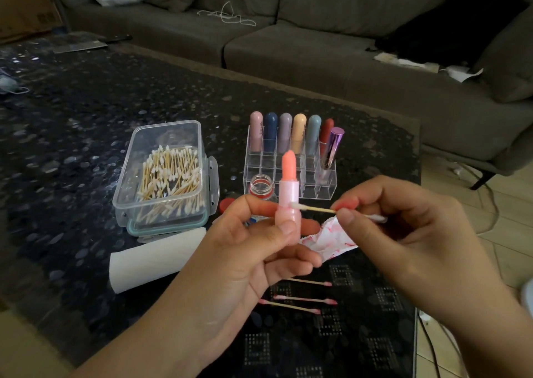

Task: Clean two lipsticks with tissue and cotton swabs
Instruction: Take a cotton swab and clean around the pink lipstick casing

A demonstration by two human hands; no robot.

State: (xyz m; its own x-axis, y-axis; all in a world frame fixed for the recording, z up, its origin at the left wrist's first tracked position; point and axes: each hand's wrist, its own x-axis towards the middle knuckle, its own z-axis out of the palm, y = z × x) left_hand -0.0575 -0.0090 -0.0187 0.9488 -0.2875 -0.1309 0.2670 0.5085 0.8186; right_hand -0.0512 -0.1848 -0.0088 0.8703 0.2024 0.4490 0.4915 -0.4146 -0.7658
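While your left hand [253,242] curls its fingers [288,229] round the pink lipstick [288,190] and your right hand [403,227] pinches a cotton swab [314,208] against its collar, three stained used swabs [302,299] and a smeared tissue [331,237] below your fingers suggest cleaning is well underway, not finished.

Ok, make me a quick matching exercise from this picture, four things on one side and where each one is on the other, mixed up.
Things:
1. open lipstick
2. clean cotton swab
3. stained tissue
4. used swabs

Places:
A. lying on the table near the person
B. pinched in the right hand
C. upright in the left hand
D. on the table behind both hands

Pairs: 1-C, 2-B, 3-D, 4-A
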